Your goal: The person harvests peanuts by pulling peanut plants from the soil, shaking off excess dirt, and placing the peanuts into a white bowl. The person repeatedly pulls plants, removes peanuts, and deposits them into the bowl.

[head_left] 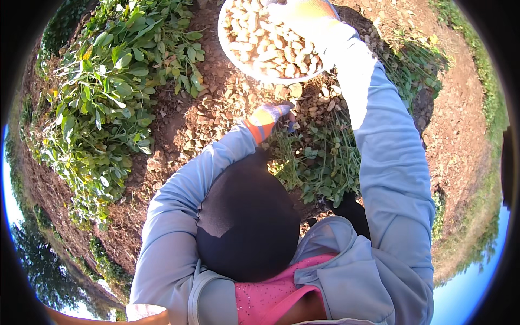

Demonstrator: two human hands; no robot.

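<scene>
My right hand (306,13), in an orange and pale glove, reaches over the right side of a white-rimmed bowl (260,77). Unshelled peanuts (265,40) fill the bowl. Glare and the frame's top edge hide most of that hand's fingers. Closer to me, my left hand (266,120) wears an orange and grey glove and is bent down at the ground. Its fingers look curled together beside uprooted peanut plants (319,157); what they hold is hidden. Loose peanuts (325,100) lie on the soil just right of the left hand.
A big heap of leafy green plants (108,97) lies at the left. More plants (411,70) lie beyond my right forearm. Dry, cloddy soil (455,124) spreads to the right, with grass past it. A rounded dark cloth shape (246,216) rises between my arms.
</scene>
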